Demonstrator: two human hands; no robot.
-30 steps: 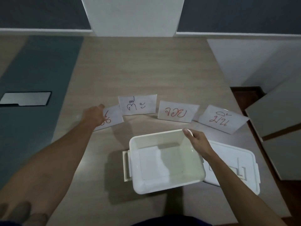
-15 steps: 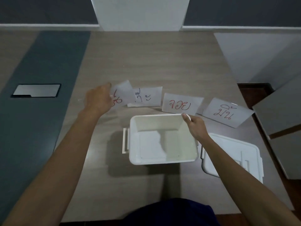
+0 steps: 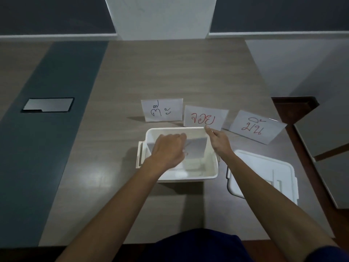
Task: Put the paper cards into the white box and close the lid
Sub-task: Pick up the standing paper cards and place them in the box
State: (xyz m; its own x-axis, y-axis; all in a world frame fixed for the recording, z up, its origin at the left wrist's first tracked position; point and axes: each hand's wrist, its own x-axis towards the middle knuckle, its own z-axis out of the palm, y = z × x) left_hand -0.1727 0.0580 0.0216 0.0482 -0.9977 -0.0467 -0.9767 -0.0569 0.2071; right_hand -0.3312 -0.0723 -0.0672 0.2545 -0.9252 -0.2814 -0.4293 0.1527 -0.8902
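Note:
The white box stands open in the middle of the wooden table. My left hand is inside it, holding a paper card with red writing, tilted over the box floor. My right hand grips the box's far right rim. Three more paper cards lie beyond the box: one with dark writing, one with red writing and another red one at the right. The white lid lies flat to the right of the box.
A dark strip with a metal hatch runs along the table's left part. The table's right edge drops off just past the lid and the rightmost card. A white pillar rises behind the table.
My left hand has lifted the leftmost card off the table and carried it right and down into the box. My right hand has stayed on the box rim.

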